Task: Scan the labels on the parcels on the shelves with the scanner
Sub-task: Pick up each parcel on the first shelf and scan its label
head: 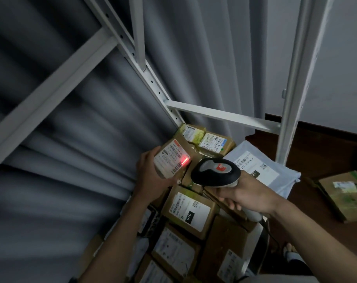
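Left hand (151,176) curls around a small brown cardboard parcel (173,158), tilted above stacked shelf parcels; right hand (249,195) grips the black-and-grey handheld scanner (215,172), its red beam (185,161) striking the white label (170,159).

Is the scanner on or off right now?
On. The scanner, gripped in the right hand, throws a red glow onto the label of the parcel held by the left hand.

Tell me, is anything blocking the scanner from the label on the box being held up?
No, nothing visible is. The scanner in the right hand points across open air, and its red light lands on the label of the box the left hand holds.
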